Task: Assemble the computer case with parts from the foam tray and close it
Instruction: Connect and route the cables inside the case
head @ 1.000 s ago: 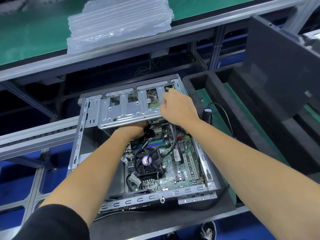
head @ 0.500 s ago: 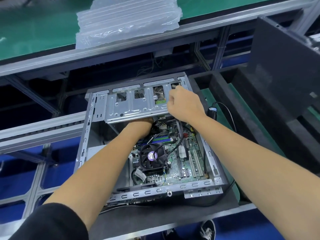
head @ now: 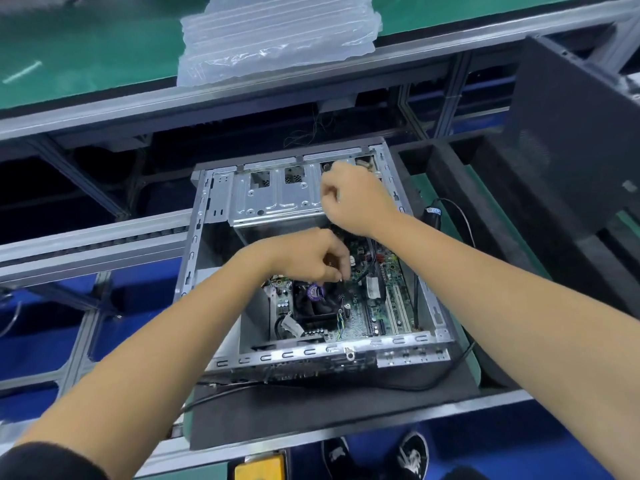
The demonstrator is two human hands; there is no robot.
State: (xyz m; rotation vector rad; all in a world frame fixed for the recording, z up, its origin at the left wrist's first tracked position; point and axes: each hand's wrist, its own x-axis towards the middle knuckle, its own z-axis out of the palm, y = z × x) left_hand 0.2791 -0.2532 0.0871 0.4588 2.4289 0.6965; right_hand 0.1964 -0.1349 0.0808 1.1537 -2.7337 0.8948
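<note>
Both hands inside the open computer case [head: 311, 265]

The case lies on a black foam pad [head: 311, 410] — left hand [head: 308, 254] pinches something small above the CPU fan [head: 313, 301]; right hand [head: 356, 199], fingers curled, rests on the drive cage [head: 273, 195].

Green belt [head: 86, 57] runs across the top on a grey aluminium frame [head: 104, 109]. A clear air-cushion wrap [head: 277, 32] lies on it. Blue floor [head: 45, 341] shows below the rails. Yellow object [head: 259, 467] at bottom edge.
</note>
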